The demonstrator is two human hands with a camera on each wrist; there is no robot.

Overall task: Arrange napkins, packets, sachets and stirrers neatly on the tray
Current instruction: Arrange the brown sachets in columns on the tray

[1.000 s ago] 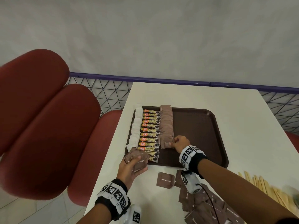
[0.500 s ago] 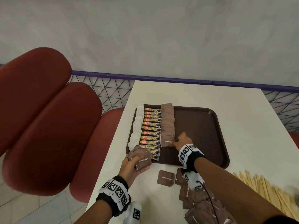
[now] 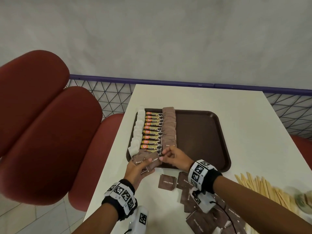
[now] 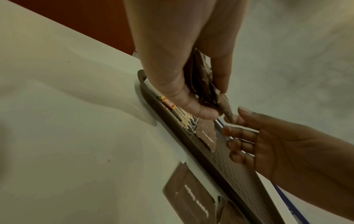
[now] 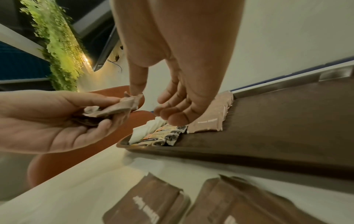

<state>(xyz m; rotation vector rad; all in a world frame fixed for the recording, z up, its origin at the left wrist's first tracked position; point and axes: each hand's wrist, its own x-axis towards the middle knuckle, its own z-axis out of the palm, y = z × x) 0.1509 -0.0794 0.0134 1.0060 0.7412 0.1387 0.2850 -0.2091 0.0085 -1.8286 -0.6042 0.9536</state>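
**Next sugar sachet about to pass from left hand to right**

Nearest, loose flat brown paper sugar sachets [image 3: 166, 181] lie scattered on the white table [image 3: 253, 132], with pale wooden stirrers [image 3: 263, 188] well off to the right. Just beyond, over the tray's near left corner, the left hand [image 3: 137, 171] grips a fanned bundle of brown sachets [image 3: 148, 160], fingers curled round it. The top sachet's long axis points right, toward the right hand [image 3: 175, 157], which is the nearer free hand. That hand is loosely open, thumb and forefinger touching the sachet's corner; whether they have pinched it, I cannot tell. Beyond, on the dark brown plastic tray [image 3: 211, 132], the overlapping sachet row [image 3: 168, 127] runs away from the person, its near end just behind the right fingers, beside orange-labelled granule packets [image 3: 152, 130] and white folded napkins [image 3: 137, 132].
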